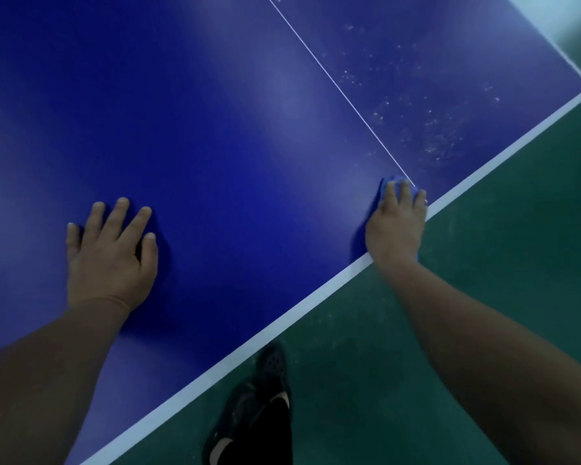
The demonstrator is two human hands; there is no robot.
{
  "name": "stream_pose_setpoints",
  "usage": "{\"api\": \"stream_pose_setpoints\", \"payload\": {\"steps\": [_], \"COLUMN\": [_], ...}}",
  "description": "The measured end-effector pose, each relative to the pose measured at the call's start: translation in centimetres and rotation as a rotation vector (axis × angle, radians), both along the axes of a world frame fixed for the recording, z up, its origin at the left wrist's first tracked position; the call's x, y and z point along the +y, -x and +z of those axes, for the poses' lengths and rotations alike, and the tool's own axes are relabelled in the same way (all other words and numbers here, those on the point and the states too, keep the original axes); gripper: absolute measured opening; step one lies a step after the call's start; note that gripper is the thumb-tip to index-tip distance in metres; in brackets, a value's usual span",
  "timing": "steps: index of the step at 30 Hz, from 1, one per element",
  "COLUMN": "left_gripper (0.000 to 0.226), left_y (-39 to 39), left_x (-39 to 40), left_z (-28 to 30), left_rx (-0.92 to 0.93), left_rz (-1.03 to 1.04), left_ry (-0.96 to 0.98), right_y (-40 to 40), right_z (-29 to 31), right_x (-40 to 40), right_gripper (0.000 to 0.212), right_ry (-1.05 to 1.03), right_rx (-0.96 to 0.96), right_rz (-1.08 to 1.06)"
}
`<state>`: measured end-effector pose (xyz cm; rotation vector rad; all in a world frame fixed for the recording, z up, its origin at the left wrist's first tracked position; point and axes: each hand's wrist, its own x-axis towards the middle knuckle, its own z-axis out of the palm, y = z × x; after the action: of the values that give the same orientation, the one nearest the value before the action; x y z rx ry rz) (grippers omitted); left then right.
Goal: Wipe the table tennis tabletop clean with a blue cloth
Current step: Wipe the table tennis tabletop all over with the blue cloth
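The right hand (395, 223) presses down on the blue cloth (392, 182). The hand covers most of the cloth, and only a small bit peeks out past the fingertips. The fingers look mostly straight and lie flat on top of it, so the hand can push the cloth along the top. The cloth sits right at the near edge of the bench (215, 112), where the thin white middle line (336, 85) meets the white edge stripe (346, 275).

The left hand (109, 253) lies flat on the blue top with its fingers spread wide. It holds nothing. It is well apart from the right hand. I think it is there to hold the person up as they lean over the bench.

Past the thin line, on the far right part of the top, there are lots of pale dusty specks (430, 105). The part between the two hands looks smooth and shiny. So I think the dusty side has not been wiped yet, and the cloth is close to it, ready to go there.

Below the bench is the green floor (450, 330) and a dark shoe (269, 367).
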<state>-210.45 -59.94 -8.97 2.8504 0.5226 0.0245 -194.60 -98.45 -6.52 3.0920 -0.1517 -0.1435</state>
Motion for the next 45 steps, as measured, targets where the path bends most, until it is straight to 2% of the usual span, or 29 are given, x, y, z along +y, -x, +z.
{"api": "stream_pose_setpoints", "payload": {"steps": [4,5,8,10,14,17,20,23,25,26,28,30,33,36,38,39,40,43,45], "left_gripper": [0.062,0.061,0.056,0.057,0.063,0.064,0.063,0.063,0.063,0.063,0.063,0.063,0.064,0.064,0.065,0.065,0.065,0.065,0.066], "left_y": [-0.3,-0.7,-3.6,-5.8,-7.3,-7.4,-7.6,-7.8,-7.8,-7.9,-7.9,-7.9,-8.1,-8.1,-8.1,-8.1,-8.2,-8.2,-8.2], "left_x": [-1.2,-2.0,-5.6,-8.7,-13.3,-13.4,-13.2,-13.2,-13.1,-13.1,-13.2,-13.2,-13.2,-13.2,-13.2,-13.3,-13.3,-13.3,-13.4], "left_z": [0.5,0.7,1.6,1.9,1.0,0.6,0.5,0.4,0.5,0.5,0.5,0.5,0.7,0.6,0.6,0.6,0.6,0.7,0.8], "left_rx": [-0.029,-0.048,-0.105,-0.081,0.007,-0.004,0.005,0.05,0.046,0.048,0.07,0.075,0.077,0.079,0.076,0.069,0.067,0.064,0.067], "left_rz": [0.038,0.052,0.007,-0.047,-0.076,-0.026,-0.021,-0.034,-0.036,-0.039,-0.047,-0.052,-0.046,-0.043,-0.039,-0.037,-0.037,-0.038,-0.04], "left_ry": [-0.023,-0.013,0.034,0.092,0.069,0.039,0.049,0.044,0.042,0.043,0.046,0.046,0.05,0.04,0.038,0.036,0.034,0.04,0.048], "right_y": [2.1,1.8,-0.5,-0.7,-0.8,-3.7,-7.1,-11.8,-12.5,-12.2,-9.9,-7.9,-8.0,-8.5,-10.2,-11.7,-13.5,-15.9,-14.5], "right_z": [-1.0,-0.8,-0.4,-0.4,-1.0,-1.3,-1.4,-0.9,-0.8,-0.7,0.0,-0.4,-0.7,-1.6,-1.3,-0.8,-0.4,-0.3,0.2], "right_x": [3.1,2.1,-2.4,-2.6,3.5,11.3,17.5,13.7,6.2,2.0,-3.9,-4.0,3.4,11.4,12.3,10.9,8.8,-1.0,-5.4], "right_gripper": [0.067,0.066,0.057,0.058,0.062,0.057,0.058,0.061,0.069,0.066,0.052,0.049,0.058,0.064,0.061,0.059,0.059,0.06,0.062], "right_ry": [-0.108,-0.12,-0.117,-0.138,-0.114,-0.254,-0.267,-0.133,-0.015,0.001,-0.11,-0.165,-0.138,-0.194,-0.209,-0.173,-0.125,-0.013,-0.071], "right_rx": [-0.021,-0.006,0.022,-0.013,-0.066,-0.114,-0.054,-0.062,-0.045,-0.056,-0.043,-0.059,-0.075,-0.059,-0.032,-0.042,-0.06,-0.087,-0.063], "right_rz": [0.405,0.422,0.099,0.047,0.436,0.622,0.7,0.531,0.327,0.205,-0.057,-0.156,0.016,0.394,0.619,0.639,0.578,0.133,-0.153]}}
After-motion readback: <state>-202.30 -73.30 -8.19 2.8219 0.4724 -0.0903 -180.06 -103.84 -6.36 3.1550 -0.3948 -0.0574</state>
